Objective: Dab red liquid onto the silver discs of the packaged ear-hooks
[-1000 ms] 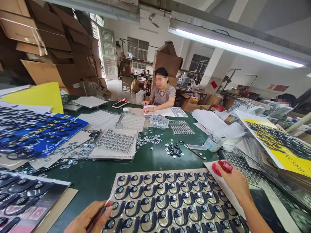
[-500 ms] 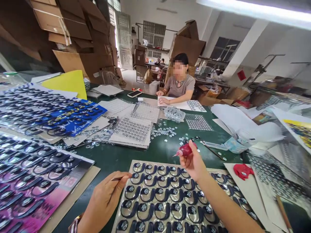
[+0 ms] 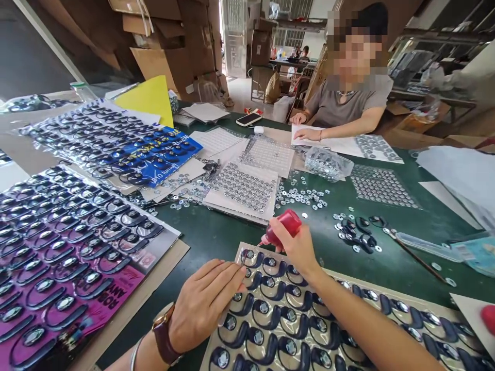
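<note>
One red plastic bottle (image 3: 290,223), right fingers (image 3: 280,235) clasped round; left fingers (image 3: 228,278) bunched, hold unclear. One tan card (image 3: 215,340); green bench (image 3: 390,270) beyond edge, twelve o'clock.

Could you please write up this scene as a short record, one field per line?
Right hand: the right hand grips a red bottle, nozzle toward the card's upper left corner
Left hand: the left hand is at the card's left edge; a thin dark tip shows by its fingers, grip hidden
Card: rows of dark curved pieces with silvery discs
Table: green, with loose washer-like discs beyond the card
Left side: purple printed sheet, blue printed sheet
Opposite: a person, hands at a white sheet
</note>
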`<state>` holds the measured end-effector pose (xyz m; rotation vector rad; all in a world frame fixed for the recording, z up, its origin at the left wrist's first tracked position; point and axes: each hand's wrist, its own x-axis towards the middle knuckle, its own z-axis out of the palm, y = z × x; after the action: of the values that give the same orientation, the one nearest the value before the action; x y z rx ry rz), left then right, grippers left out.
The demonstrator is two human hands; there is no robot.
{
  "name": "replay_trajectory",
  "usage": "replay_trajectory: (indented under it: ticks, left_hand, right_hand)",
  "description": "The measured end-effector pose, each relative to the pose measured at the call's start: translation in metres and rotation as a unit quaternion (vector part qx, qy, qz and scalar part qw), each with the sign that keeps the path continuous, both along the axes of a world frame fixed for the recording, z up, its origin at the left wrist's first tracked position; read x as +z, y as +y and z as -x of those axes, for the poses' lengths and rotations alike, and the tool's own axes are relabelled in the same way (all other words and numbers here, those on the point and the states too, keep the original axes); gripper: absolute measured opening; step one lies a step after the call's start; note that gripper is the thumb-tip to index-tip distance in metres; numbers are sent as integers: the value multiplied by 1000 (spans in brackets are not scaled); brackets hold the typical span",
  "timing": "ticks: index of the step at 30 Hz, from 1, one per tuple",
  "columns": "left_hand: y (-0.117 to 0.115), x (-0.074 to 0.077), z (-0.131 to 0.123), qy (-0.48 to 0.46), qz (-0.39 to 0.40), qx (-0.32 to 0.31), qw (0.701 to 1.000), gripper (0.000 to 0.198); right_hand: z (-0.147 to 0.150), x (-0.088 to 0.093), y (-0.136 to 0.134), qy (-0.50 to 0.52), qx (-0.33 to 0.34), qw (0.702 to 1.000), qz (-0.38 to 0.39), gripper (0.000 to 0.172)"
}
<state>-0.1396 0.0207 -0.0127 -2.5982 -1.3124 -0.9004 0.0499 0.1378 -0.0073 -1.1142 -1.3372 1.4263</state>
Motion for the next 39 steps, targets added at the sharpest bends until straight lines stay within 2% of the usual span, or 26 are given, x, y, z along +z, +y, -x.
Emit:
replay_trajectory:
  ticks: [6,11,16,25,31,39]
  left_hand:
    - [2,2,-3,-12,-13,-11,1000,22]
    - [4,4,-5,-14,-5,-8,1000,23]
    - [2,3,-8,-18,-11,-2,1000,21]
    - [4,6,-9,-21,-12,-3,1000,22]
    - [1,1,-8,-28,4,0,1000,22]
    - [2,0,-6,-31,11,4,999,23]
  right_hand:
    - [4,-6,-5,-93,-4,993,-71,30]
    - [4,-17,-7,-144,0,983,-116,27]
    - [5,-20,-7,-182,7,970,-162,25]
    - [4,-23,-7,-191,18,968,-160,24]
    - [4,-22,-8,-192,36,967,-167,24]
    - [3,-25,-7,-217,14,960,-175,28]
